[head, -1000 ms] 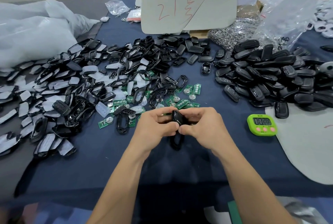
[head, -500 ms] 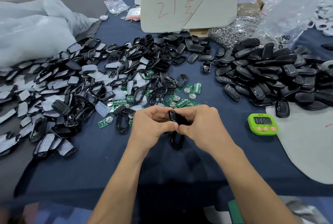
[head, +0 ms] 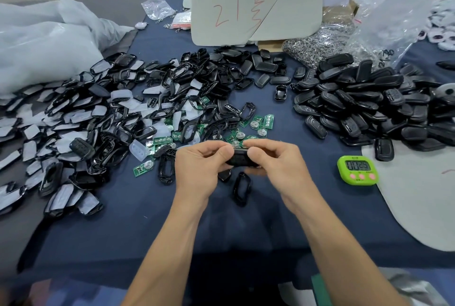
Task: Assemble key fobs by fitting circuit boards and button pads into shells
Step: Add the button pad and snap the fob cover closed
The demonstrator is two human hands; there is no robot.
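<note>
One black plastic key-fob shell point(head: 240, 161) is pinched between curled fingers of left hand point(head: 199, 170) and right hand point(head: 275, 165) — one lime-green timer point(head: 357, 170) noted nearby.

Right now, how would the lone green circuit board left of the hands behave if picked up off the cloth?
The circuit board looks thin, flat and rigid, so it should stay stiff and not roll. Lying flush on the blue cloth, it may be fiddly to pinch by its edges.
</note>
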